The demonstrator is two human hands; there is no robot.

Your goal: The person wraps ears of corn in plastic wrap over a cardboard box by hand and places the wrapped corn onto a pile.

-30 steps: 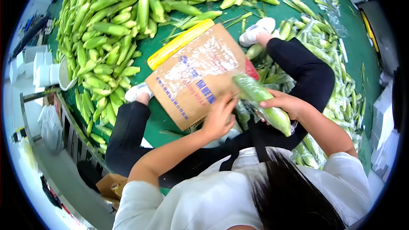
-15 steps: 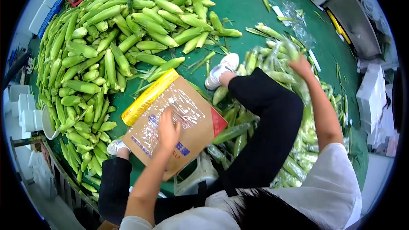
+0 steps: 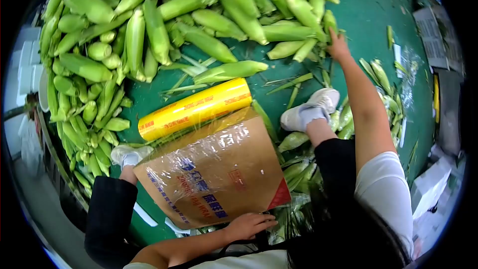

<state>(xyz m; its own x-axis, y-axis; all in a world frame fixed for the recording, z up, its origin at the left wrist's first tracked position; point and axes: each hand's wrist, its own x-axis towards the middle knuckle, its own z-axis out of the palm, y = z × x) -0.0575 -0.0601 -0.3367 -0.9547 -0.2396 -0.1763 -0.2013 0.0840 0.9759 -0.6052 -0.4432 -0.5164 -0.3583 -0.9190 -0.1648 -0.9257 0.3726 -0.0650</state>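
A large heap of ears of corn in green husks [image 3: 154, 32] lies in front of me. At its right edge my right hand [image 3: 339, 47] closes its fingers around the end of an ear of corn [image 3: 329, 22]. My left hand [image 3: 253, 224] rests by the near edge of a cardboard box [image 3: 219, 169], fingers stretched out and nothing in them. Clear plastic film [image 3: 226, 142] covers the top of the box, crinkled and shiny. A yellow roll of cling film [image 3: 195, 109] lies along the box's far side.
Film-wrapped corn [image 3: 298, 169] lies partly hidden beside my right leg. More ears [image 3: 381, 77] lie further right, near scraps of clear film [image 3: 411, 74]. My white shoes [image 3: 311, 109] stand on the green floor [image 3: 366, 25]. A white foam box [image 3: 432, 184] is at right.
My right hand has moved from the wrapped corn at right to the heap ahead. My left hand has slid from the film to the box's near edge. The view has shifted forward and closer.
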